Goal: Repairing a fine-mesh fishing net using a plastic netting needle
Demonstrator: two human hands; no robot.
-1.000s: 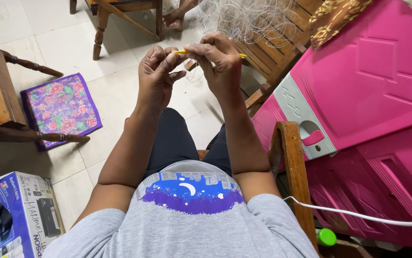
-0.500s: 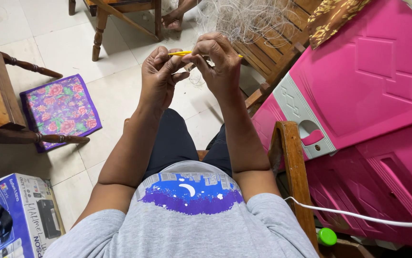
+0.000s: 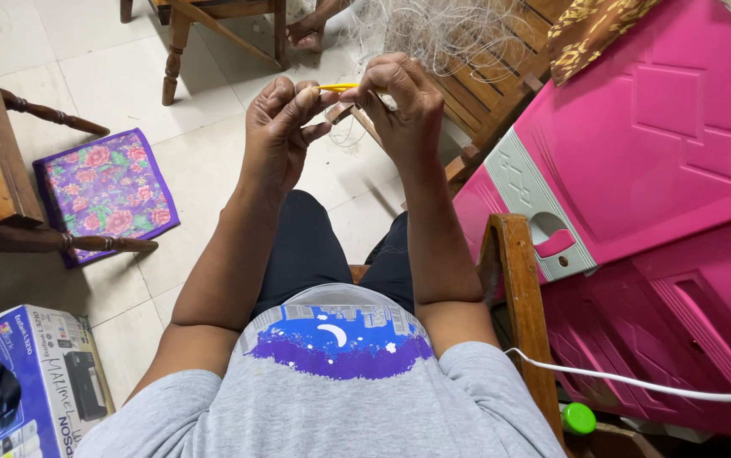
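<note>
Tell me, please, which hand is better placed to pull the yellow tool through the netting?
Probably the right hand: its fingers pinch the yellow tool nearest the netting, while the left hand only steadies the other end.

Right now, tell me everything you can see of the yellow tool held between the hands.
The yellow tool is a thin, straight stick, plastic by its look, lying nearly level between the left hand and the right hand. Only a short middle stretch shows; both ends are hidden under fingers. Fingertips of both hands pinch it. Pale fine netting hangs just beyond it; whether thread is wound on it cannot be told.
</note>
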